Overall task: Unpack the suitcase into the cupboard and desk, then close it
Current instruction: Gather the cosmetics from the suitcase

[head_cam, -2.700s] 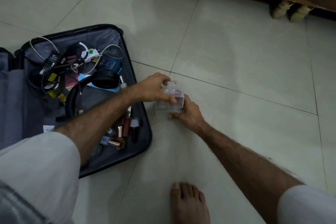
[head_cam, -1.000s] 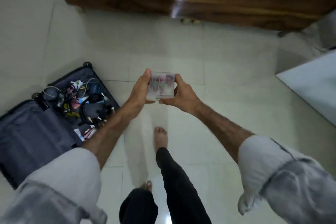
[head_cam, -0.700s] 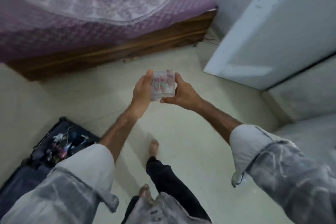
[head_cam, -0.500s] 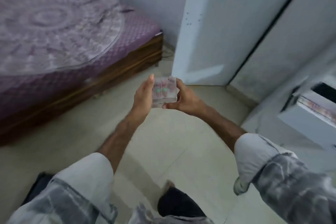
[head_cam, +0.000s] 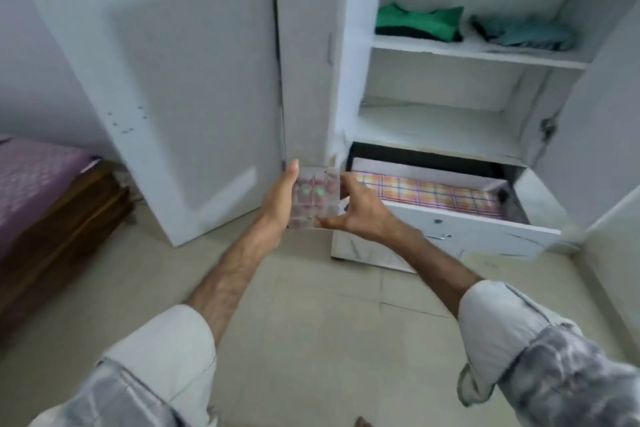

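The small clear plastic box (head_cam: 314,197) is blurred, its pink and green contents unreadable. The open white cupboard drawer (head_cam: 467,222) hides its depths; frame edges crop the purple-covered wooden bed (head_cam: 41,191).

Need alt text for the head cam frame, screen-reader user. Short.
Both hands, left hand and right hand, hold a small clear plastic box in front of an open white cupboard. Its drawer is pulled out with checked fabric inside, and folded clothes lie on the top shelf.
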